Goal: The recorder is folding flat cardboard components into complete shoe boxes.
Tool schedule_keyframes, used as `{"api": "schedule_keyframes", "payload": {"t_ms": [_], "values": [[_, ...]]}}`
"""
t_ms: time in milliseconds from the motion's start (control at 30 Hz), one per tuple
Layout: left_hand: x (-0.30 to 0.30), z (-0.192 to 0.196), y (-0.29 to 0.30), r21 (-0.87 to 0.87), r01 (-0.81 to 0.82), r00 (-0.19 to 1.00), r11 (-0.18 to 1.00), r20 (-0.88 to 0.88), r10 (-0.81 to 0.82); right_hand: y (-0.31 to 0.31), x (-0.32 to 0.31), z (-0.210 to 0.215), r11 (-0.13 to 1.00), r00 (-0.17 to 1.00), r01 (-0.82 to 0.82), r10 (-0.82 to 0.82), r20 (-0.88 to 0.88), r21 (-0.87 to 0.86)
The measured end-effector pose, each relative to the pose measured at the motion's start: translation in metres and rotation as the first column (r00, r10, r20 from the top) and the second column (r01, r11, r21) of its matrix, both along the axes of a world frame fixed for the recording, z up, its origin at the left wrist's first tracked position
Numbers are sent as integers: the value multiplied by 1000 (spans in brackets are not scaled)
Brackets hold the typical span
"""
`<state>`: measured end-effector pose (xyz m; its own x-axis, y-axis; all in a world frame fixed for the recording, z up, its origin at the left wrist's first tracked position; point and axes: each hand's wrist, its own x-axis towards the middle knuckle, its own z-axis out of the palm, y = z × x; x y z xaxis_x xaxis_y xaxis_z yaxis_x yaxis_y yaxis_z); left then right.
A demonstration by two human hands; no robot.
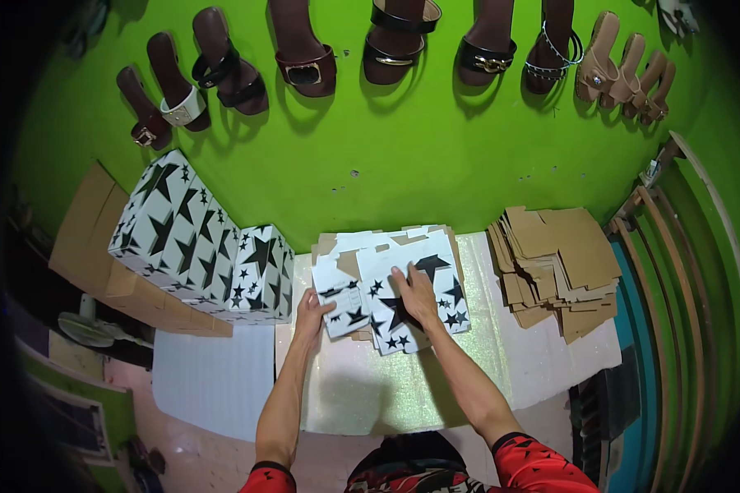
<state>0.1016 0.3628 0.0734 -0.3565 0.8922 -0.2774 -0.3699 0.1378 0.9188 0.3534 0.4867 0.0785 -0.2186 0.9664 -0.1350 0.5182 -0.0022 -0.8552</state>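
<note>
A flat star-printed box blank (411, 287), lying at centre on the white work surface (403, 386), is pressed under the spread right hand (416, 294) while its nine-o'clock flap (341, 308) is pinched by the left hand (311, 314).

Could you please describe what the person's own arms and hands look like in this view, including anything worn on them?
Both forearms are bare from the sleeve hems down. The left hand and right hand wear no gloves, and no ring, watch or bracelet can be made out. At the lower edge each upper arm ends in a short red sleeve with a dark hem band and small black markings, matching the red and black shirt.
</note>
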Motion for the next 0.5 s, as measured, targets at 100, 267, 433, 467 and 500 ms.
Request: {"api": "schedule_keyframes", "payload": {"t_ms": [100, 267, 433, 467, 500], "values": [[18, 33, -57, 23, 6, 994, 1000, -113, -3, -24, -11, 45, 958, 923, 275, -287, -257, -81], [27, 17, -121, -34, 189, 968, 981, -160, -192, -46, -17, 45, 923, 880, 355, -384, -280, -151], [26, 36, -155, -308, 624, 721, 718, -126, -681, -86, -5, -11, 971, 943, 234, -239, -233, -48], [25, 34, -163, -345, 608, 704, 715, -183, -686, -97, -7, -19, 978, 964, 201, -207, -167, -50], [27, 31, -167, -345, 613, 699, 710, -181, -692, -107, -7, -31, 980, 963, 199, -193, -186, 10]]}}
